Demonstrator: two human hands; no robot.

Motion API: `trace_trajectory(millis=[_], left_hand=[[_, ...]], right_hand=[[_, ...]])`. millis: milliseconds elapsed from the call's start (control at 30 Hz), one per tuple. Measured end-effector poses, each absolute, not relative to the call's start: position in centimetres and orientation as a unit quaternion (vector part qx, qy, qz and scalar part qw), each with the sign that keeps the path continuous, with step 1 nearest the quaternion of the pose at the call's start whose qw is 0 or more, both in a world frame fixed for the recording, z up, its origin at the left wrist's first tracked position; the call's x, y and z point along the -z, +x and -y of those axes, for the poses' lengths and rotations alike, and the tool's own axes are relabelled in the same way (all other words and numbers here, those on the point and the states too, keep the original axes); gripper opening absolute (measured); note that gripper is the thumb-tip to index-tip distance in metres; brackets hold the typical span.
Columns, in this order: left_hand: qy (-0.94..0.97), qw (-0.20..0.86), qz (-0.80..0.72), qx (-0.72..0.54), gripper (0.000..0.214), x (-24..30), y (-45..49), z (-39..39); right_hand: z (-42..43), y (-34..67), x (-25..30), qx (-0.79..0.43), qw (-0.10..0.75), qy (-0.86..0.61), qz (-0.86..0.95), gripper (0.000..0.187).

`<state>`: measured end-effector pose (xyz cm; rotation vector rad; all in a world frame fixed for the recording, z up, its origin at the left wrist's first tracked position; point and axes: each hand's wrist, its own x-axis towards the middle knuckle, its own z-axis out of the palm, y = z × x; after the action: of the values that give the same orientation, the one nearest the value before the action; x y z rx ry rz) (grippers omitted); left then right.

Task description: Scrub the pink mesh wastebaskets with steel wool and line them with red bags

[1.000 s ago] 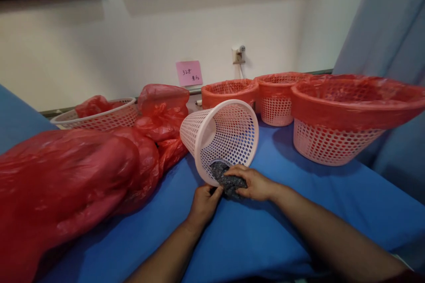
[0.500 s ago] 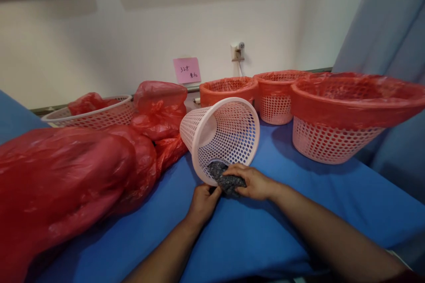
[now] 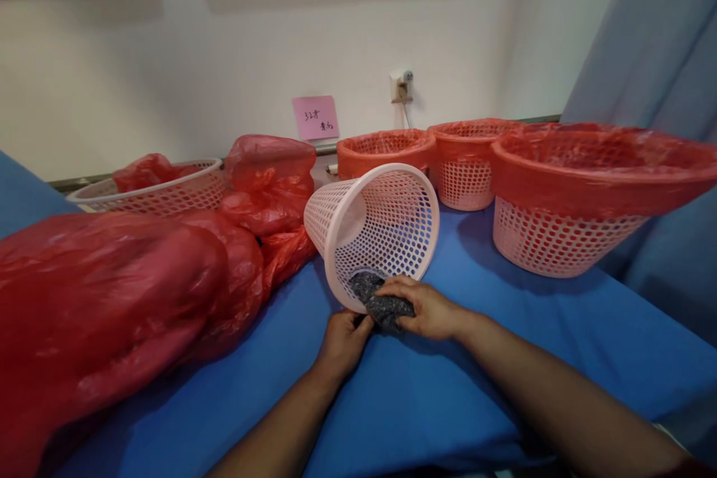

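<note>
A pale pink perforated plastic wastebasket lies tipped on its side, its mouth facing me. My right hand is closed around a dark grey speckled cloth, pressing it against the lower rim and the inner wall just behind. My left hand grips the same rim from below, thumb and fingers closed at the edge to the left of the cloth. Part of the cloth is hidden under the right hand's fingers. The basket's inside shows no liner.
Three baskets lined with red bags, one large, one smaller and one behind the tipped basket, stand at the back and right. Bulging red plastic bags cover the left. A white basket sits behind them on the blue cloth-covered table.
Hardly anything differs. Both hands, the cloth and the tipped basket keep nearly the same positions, with only a very slight shift of the view.
</note>
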<state>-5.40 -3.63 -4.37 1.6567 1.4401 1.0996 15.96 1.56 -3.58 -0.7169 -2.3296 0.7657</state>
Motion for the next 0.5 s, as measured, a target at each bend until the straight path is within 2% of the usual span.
trace_trajectory(millis=[67, 133, 233, 400, 500], left_hand=[[0.626, 0.327, -0.56, -0.432, 0.032, 4.3, -5.6, 3.8], [0.616, 0.309, -0.567, -0.452, 0.033, 4.0, -5.7, 4.0], [0.612, 0.283, -0.565, -0.476, 0.034, 3.4, -5.5, 4.3], [0.639, 0.33, -0.55, -0.425, 0.028, 3.8, -5.1, 3.9], [0.638, 0.341, -0.556, -0.411, 0.033, 4.4, -5.3, 3.7]], right_hand=[[-2.4, 16.8, 3.5, -0.245, 0.262, -0.322, 0.876, 0.065], [-3.7, 18.6, 3.3, -0.164, 0.229, -0.436, 0.855, 0.058], [-4.9, 20.9, 3.0, -0.097, 0.226, -0.547, 0.8, 0.054], [-2.7, 18.2, 3.3, -0.192, 0.249, -0.396, 0.862, 0.06], [-1.6, 16.4, 3.5, -0.262, 0.275, -0.291, 0.878, 0.068]])
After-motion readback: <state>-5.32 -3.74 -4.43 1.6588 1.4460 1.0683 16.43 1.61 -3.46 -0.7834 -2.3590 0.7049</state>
